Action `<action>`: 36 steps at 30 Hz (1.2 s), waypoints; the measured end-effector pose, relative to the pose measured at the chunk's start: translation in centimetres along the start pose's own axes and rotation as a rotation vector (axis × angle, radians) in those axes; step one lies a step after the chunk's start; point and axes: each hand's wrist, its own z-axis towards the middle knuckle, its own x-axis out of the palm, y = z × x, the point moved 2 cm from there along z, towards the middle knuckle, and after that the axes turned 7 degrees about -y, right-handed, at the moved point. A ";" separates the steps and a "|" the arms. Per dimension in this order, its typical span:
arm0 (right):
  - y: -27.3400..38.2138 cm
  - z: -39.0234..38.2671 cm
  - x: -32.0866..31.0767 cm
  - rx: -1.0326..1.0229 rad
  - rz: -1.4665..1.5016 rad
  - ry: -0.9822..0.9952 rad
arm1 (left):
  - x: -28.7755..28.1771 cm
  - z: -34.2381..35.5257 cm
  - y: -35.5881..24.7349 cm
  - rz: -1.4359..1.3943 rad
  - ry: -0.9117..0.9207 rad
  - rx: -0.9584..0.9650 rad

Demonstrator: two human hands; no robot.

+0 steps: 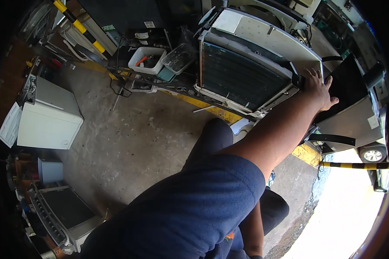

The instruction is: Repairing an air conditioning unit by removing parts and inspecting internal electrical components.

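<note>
My left arm, in a dark blue sleeve, reaches across to the upper right. At its end my left hand point(317, 90) is open, fingers spread, over the right end of a white-cased appliance point(274, 52). The hand appears to rest on the casing's edge, though contact is hard to make out. A dark, finely ribbed panel point(242, 75) fills the appliance's near face, with a curved white plate behind it. Low in the picture my right forearm point(253, 228) shows beneath the left sleeve; the right hand itself is not visible.
Left of the appliance stand a white tub point(146, 60) with an orange-handled item and a clear tray point(178, 58). A white cabinet point(52, 123) and a stove point(67, 209) stand at left. A black-and-yellow bar point(354, 165) crosses at right, near a parked car's wheel point(373, 154).
</note>
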 end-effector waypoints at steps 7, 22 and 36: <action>-1.5 0.1 0.2 -0.481 -0.324 -0.181 | -0.5 -0.2 -0.2 -0.011 0.015 -0.007; -3.0 1.0 0.1 -0.090 0.125 -0.079 | -0.4 0.0 0.0 0.015 0.006 0.011; -2.2 0.3 0.0 -0.326 -0.245 -0.168 | -0.4 -0.1 -0.3 0.006 0.080 0.041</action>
